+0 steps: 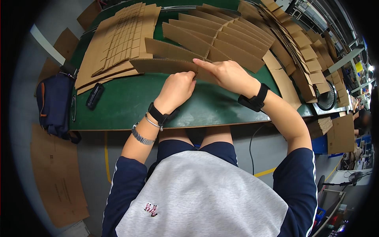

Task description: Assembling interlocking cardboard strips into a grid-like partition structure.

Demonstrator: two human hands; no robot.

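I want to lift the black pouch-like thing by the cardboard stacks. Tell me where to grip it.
Grip the black pouch across its narrow middle, coming from above. It lies flat and slanted on the green table, its long sides free; only its upper end nears the slotted cardboard stack.

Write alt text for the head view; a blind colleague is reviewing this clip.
Seen from above, a seated person's left hand and right hand both grip a long slotted cardboard strip on a green worktable. More slotted strips and an assembled cardboard grid lie behind; a dark blue bag hangs at the table's left.
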